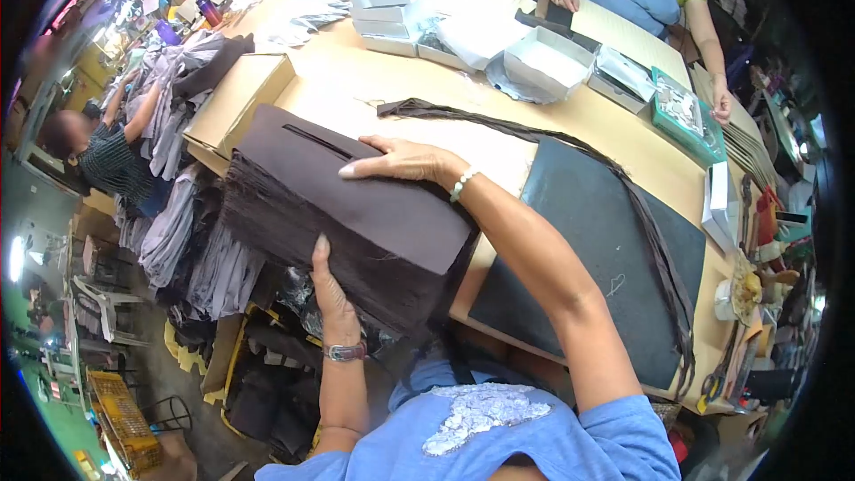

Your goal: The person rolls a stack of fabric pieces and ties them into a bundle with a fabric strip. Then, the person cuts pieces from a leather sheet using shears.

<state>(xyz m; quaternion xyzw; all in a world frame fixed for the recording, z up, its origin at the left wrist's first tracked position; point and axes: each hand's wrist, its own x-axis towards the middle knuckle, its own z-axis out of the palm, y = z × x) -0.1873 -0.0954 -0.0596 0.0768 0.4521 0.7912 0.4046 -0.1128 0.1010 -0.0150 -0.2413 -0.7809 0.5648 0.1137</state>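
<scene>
A thick stack of dark brown cut fabric pieces [356, 205] is tilted over the table's near edge, frayed edges showing along its side. Its top piece has a long narrow slit. My left hand [333, 298], with a watch strap at the wrist, grips the stack's near side; the thumb points up and the other fingers are hidden behind the fabric. Across the top lies my right hand [405, 162], wearing a bead bracelet, gripping the far edge beside the slit.
A black mat [597, 258] lies on the right of the table, with a long dark fabric strip [637, 205] across it. An open cardboard box [245, 107] stands at left. White boxes [548, 62] and a green tray [686, 116] are farther back. Co-workers are at left and across the table.
</scene>
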